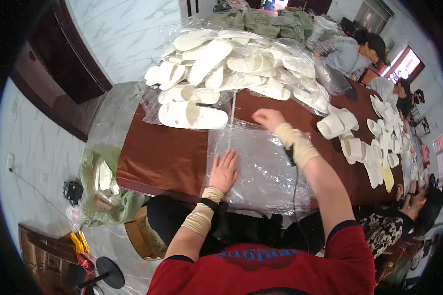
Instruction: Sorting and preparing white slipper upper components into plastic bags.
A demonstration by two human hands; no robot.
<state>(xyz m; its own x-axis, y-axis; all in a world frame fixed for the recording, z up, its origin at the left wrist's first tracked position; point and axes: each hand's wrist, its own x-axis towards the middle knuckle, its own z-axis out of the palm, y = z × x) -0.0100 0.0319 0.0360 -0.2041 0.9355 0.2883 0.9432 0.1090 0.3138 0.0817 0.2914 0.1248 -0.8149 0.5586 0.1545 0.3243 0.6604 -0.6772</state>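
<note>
Clear plastic (261, 179) lies flat, apparently unfilled, under the left hand (224, 171), fingers apart; the right hand (269, 119) curls near its far edge, grip unclear. White slippers (210, 61) lie heaped beyond.

I observe one clear plastic bag (263, 172), flat, wrinkled and glossy. Its left portion lies beneath the spread left hand (224, 171); the remainder extends to that hand's right.
</note>
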